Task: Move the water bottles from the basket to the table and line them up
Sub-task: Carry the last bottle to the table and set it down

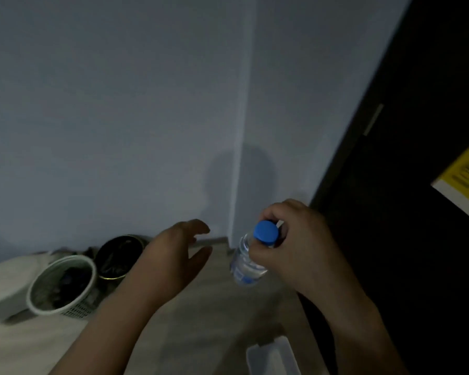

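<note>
1. The right hand (293, 250) is pinching the water bottle (248, 263) beneath its cap, holding it near-upright over the table (201, 307).
2. The left hand (173, 255) is hovering left of it, fingers spread, empty.

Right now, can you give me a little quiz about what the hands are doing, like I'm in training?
1. True or false: the right hand holds the bottle up near its cap.
2. What colour is the cap? A red, B blue, C green.
3. What is the left hand holding?

Key: 1 true. 2 B. 3 nothing; it is open beside the bottle.
</note>
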{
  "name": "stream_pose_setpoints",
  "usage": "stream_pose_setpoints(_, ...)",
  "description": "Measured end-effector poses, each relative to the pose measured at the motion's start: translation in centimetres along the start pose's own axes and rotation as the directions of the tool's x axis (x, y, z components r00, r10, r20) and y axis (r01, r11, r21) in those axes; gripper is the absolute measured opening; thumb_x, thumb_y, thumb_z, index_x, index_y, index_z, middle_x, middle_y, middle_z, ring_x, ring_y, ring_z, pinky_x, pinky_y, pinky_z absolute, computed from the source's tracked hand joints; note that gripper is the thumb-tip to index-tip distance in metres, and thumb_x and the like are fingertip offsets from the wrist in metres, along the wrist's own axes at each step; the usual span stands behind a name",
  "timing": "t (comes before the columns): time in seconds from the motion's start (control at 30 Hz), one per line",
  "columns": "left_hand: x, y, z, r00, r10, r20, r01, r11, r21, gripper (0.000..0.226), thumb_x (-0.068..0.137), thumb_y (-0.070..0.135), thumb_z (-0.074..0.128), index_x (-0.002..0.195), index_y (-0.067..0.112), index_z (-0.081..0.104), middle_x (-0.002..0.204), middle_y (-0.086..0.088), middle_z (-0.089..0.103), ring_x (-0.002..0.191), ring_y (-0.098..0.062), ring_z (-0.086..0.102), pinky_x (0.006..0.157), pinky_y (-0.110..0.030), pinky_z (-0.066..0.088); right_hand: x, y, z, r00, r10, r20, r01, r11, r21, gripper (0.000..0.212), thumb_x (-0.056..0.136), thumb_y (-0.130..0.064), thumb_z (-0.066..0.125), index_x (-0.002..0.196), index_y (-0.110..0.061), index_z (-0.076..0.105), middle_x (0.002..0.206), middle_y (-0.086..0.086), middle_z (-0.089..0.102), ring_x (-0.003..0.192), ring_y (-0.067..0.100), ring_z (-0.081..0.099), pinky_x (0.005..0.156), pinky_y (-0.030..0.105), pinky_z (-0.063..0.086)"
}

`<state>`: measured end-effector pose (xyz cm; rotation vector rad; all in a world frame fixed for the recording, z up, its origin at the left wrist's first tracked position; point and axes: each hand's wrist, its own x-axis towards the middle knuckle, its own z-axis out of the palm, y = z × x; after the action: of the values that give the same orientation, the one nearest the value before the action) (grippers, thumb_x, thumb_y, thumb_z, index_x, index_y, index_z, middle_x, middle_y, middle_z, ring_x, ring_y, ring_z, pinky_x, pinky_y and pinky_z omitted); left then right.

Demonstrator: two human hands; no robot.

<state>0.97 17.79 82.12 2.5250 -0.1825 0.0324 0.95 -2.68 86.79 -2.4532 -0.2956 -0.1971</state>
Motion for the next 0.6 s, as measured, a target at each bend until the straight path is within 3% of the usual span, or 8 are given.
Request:
stream_pose_setpoints(0.13,-3.6,-3.6,-5.4,0.986,-0.116,-0.123,0.118,0.993,0.01,0.033,0.087,0.032,0.06,0.119,0.031,0.054,0.105,0.016,0.058,0.088,0.002,0.055,0.076,-0.015,0.041,2.0,-6.4,2.7,0.984,-0.169,0.062,0.165,0.984,0.07,0.017,0.063,-0.03,0.07,0.076,-0.028,0.058,0.081,-0.012,0.056,0.061,0.004,0.054,0.052,0.013,0.041)
stream_pose_setpoints(0.43,-15.7,-13.4,-19.2,0.872,-0.305,-0.383,0.34,0.94,0.025,0.031,0.087,0.033,0.061,0.117,0.031,0.056,0.117,0.013,0.061,0.101,-0.002,0.06,0.084,-0.023,0.049,3.4,-23.8,9.6,0.871,-0.473,0.136,0.439,0.871,0.219,0.016,0.064,-0.028,0.074,0.075,-0.029,0.063,0.081,-0.015,0.058,0.064,-0.002,0.052,0.054,0.014,0.04)
stream_pose_setpoints(0.6,-23.1,-18.3,-25.5,0.803,-0.347,-0.485,0.41,0.912,0.026,0.029,0.086,0.034,0.062,0.114,0.032,0.056,0.103,0.018,0.058,0.099,0.001,0.06,0.085,-0.021,0.048,2.3,-33.9,13.5,0.793,-0.598,0.117,0.55,0.785,0.287,0.015,0.06,-0.029,0.073,0.072,-0.03,0.063,0.079,-0.015,0.059,0.059,-0.002,0.051,0.051,0.012,0.04)
